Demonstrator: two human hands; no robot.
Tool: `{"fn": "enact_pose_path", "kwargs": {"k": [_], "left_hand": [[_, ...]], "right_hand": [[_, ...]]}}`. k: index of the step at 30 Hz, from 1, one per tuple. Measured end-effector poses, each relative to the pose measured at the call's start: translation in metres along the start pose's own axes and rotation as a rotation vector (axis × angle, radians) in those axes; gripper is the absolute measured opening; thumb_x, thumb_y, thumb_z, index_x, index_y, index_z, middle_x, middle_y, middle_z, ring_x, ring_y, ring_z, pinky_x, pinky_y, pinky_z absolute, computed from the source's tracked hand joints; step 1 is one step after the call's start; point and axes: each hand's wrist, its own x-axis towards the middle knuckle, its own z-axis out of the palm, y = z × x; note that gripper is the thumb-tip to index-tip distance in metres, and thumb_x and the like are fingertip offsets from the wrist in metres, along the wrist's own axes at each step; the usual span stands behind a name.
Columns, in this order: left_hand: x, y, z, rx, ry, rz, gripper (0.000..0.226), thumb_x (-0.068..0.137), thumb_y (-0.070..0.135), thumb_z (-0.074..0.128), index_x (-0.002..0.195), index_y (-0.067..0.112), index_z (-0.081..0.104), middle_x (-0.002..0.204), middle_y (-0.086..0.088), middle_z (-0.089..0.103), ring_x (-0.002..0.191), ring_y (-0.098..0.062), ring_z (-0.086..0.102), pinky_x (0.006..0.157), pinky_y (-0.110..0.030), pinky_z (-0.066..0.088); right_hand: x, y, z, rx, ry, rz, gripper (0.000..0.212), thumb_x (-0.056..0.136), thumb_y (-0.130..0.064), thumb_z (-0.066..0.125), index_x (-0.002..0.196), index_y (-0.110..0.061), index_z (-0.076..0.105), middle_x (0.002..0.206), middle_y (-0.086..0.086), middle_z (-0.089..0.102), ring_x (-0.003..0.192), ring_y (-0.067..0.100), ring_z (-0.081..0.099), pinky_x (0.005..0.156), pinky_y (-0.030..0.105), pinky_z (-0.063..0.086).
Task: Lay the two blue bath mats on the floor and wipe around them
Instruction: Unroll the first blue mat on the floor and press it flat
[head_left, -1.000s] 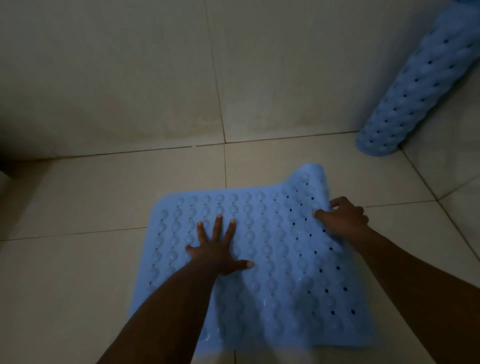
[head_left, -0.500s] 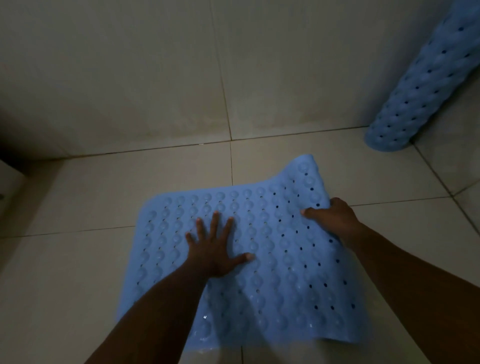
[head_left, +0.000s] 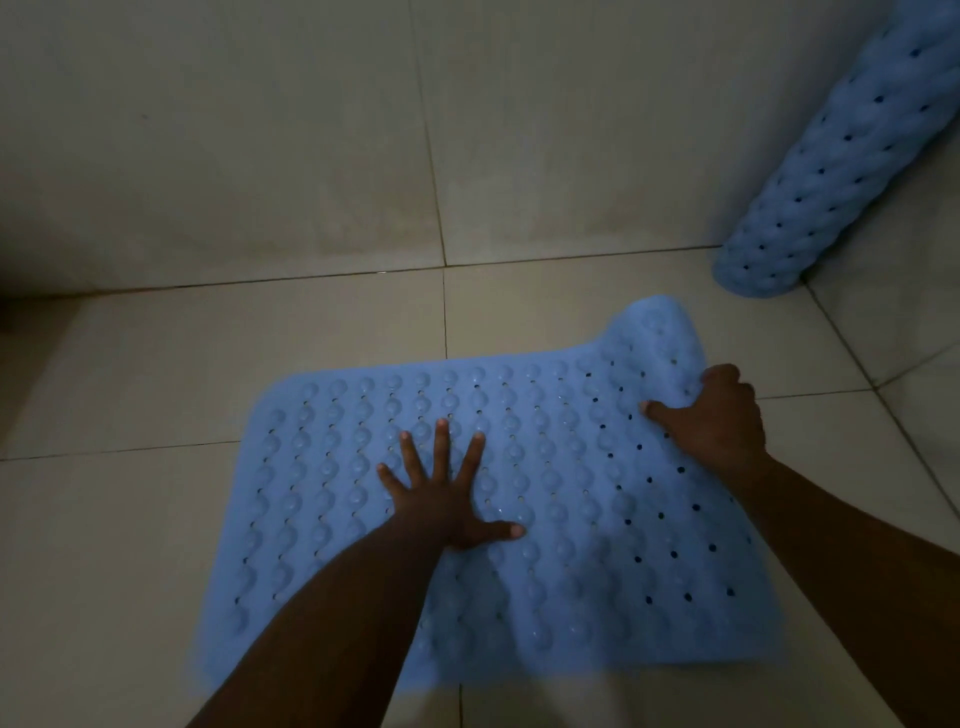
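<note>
Head view: the blue bath mat lies mostly flat on the tiled floor. The left hand presses it down, fingers spread flat. The right hand grips its curled-up right edge. The mat looks soft, rubbery and springy, and is best held by its edges. The rolled second mat leans in the corner, well apart.

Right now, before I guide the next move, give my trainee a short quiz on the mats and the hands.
1. True or false: the left hand presses flat, fingers spread, on the spread mat.
2. The right hand grips the spread mat at: A) its raised far-right edge, B) its near-left corner, C) its middle.
3. Fill in: the second mat, at far right, is ____ up, not laid flat.

Key: 1 true; 2 A; 3 rolled.
</note>
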Motion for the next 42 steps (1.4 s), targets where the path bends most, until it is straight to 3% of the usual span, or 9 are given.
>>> {"fn": "enact_pose_path", "kwargs": {"k": [7, 13, 18, 21, 24, 28, 32, 36, 42], "left_hand": [[0.0, 0.001, -0.003, 0.015, -0.011, -0.017, 0.138, 0.048, 0.107, 0.041, 0.142, 0.049, -0.041, 0.143, -0.002, -0.06, 0.134, -0.05, -0.047, 0.106, -0.08, -0.015], [0.0, 0.0, 0.002, -0.004, 0.028, 0.0, 0.134, 0.048, 0.11, 0.033, 0.142, 0.049, -0.041, 0.144, -0.003, -0.059, 0.132, -0.05, -0.049, 0.106, -0.08, -0.017], [0.003, -0.003, 0.005, 0.007, 0.038, -0.004, 0.132, 0.047, 0.111, 0.028, 0.14, 0.05, -0.042, 0.144, -0.002, -0.06, 0.13, -0.05, -0.051, 0.104, -0.08, -0.018], [0.003, -0.003, 0.007, 0.016, 0.06, -0.001, 0.13, 0.048, 0.111, 0.025, 0.141, 0.049, -0.042, 0.145, -0.004, -0.058, 0.131, -0.05, -0.049, 0.105, -0.08, -0.018], [0.0, -0.002, 0.011, 0.025, 0.159, 0.014, 0.119, 0.058, 0.108, 0.014, 0.147, 0.046, -0.036, 0.152, -0.006, -0.051, 0.136, -0.047, -0.046, 0.111, -0.075, -0.018], [0.001, 0.009, 0.007, 0.02, 0.336, 0.088, 0.105, 0.073, 0.099, 0.009, 0.152, 0.042, -0.031, 0.156, -0.004, -0.047, 0.141, -0.037, -0.046, 0.117, -0.065, -0.018], [0.024, 0.034, -0.016, -0.039, 0.461, 0.125, 0.096, 0.079, 0.091, 0.002, 0.154, 0.039, -0.028, 0.158, -0.001, -0.045, 0.144, -0.031, -0.043, 0.12, -0.059, -0.017], [0.056, 0.068, -0.036, -0.096, 0.529, 0.167, 0.088, 0.087, 0.081, 0.005, 0.158, 0.035, -0.021, 0.162, -0.001, -0.039, 0.146, -0.029, -0.04, 0.121, -0.056, -0.017], [0.088, 0.104, -0.026, -0.037, 0.54, 0.229, 0.081, 0.096, 0.074, 0.012, 0.16, 0.032, -0.014, 0.166, -0.002, -0.028, 0.152, -0.028, -0.028, 0.122, -0.056, -0.013]], "right_hand": [[-0.018, 0.017, 0.008, -0.421, -0.027, -0.062, 0.063, 0.077, -0.055, 0.071, 0.128, -0.021, 0.054, 0.136, 0.016, 0.04, 0.129, 0.039, 0.037, 0.105, 0.05, 0.037], [-0.032, 0.047, 0.039, -0.459, -0.375, -0.084, 0.092, 0.083, -0.068, 0.059, 0.156, -0.035, 0.014, 0.168, 0.002, -0.001, 0.154, 0.032, -0.002, 0.117, 0.064, 0.021], [-0.051, 0.067, 0.055, -0.511, -0.37, -0.131, 0.092, 0.09, -0.074, 0.037, 0.158, -0.036, -0.012, 0.166, 0.0, -0.026, 0.153, 0.027, -0.023, 0.116, 0.069, 0.014], [-0.049, 0.066, 0.055, -0.517, -0.377, -0.133, 0.091, 0.09, -0.075, 0.034, 0.158, -0.035, -0.011, 0.166, 0.001, -0.025, 0.153, 0.028, -0.023, 0.116, 0.071, 0.009], [-0.047, 0.064, 0.053, -0.52, -0.253, -0.234, 0.086, 0.09, -0.076, 0.028, 0.159, -0.033, 0.002, 0.169, 0.002, -0.011, 0.155, 0.028, -0.016, 0.117, 0.069, 0.003], [-0.03, 0.058, 0.056, -0.52, -0.137, -0.454, 0.093, 0.079, -0.077, 0.009, 0.159, -0.03, 0.018, 0.17, 0.002, 0.005, 0.157, 0.025, -0.002, 0.12, 0.062, 0.009], [0.003, 0.042, 0.063, -0.466, -0.028, -0.547, 0.085, 0.087, -0.071, 0.02, 0.153, -0.021, 0.04, 0.164, 0.007, 0.03, 0.153, 0.03, 0.024, 0.115, 0.064, 0.026], [0.038, 0.026, 0.067, -0.491, -0.011, -0.567, 0.087, 0.088, -0.07, 0.007, 0.159, -0.023, 0.021, 0.169, 0.004, 0.013, 0.156, 0.026, 0.008, 0.121, 0.058, 0.014], [0.064, 0.029, 0.093, -0.474, -0.009, -0.576, 0.08, 0.095, -0.064, 0.016, 0.159, -0.017, 0.026, 0.168, 0.008, 0.018, 0.155, 0.027, 0.015, 0.122, 0.058, 0.016]]}}
